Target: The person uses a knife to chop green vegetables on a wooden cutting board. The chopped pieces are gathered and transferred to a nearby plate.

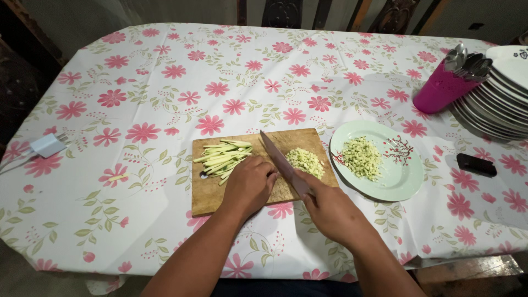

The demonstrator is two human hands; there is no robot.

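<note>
A wooden cutting board [209, 195] lies near the middle of the tabletop's [165, 99] near edge, on a white cloth printed with pink flowers. The left hand [248, 186] rests palm down on the board with its fingers curled, just beside a bundle of pale green vegetable strips [223, 155] lying toward the board's far left corner. Whether the fingertips touch the strips cannot be told.

The right hand [330, 212] is closed around the handle of a knife [283, 163], whose long blade runs diagonally across the board, tip pointing toward the far edge. A small heap of finely diced green pieces [304, 161] sits on the board's right part, just right of the blade.

Just beside the board's right edge stands a pale green plate [401, 176] with a red branch pattern, holding a larger pile of diced vegetable [361, 157].

At the far right corner, a pink cup [440, 88] holds metal spoons and stands against a stack of white plates [495, 104]. A small dark flat object [476, 164] lies near the right edge. A white plug adapter [48, 145] with a cord lies at the left edge, and one stray green strip [116, 177] lies on the cloth left of the board.
</note>
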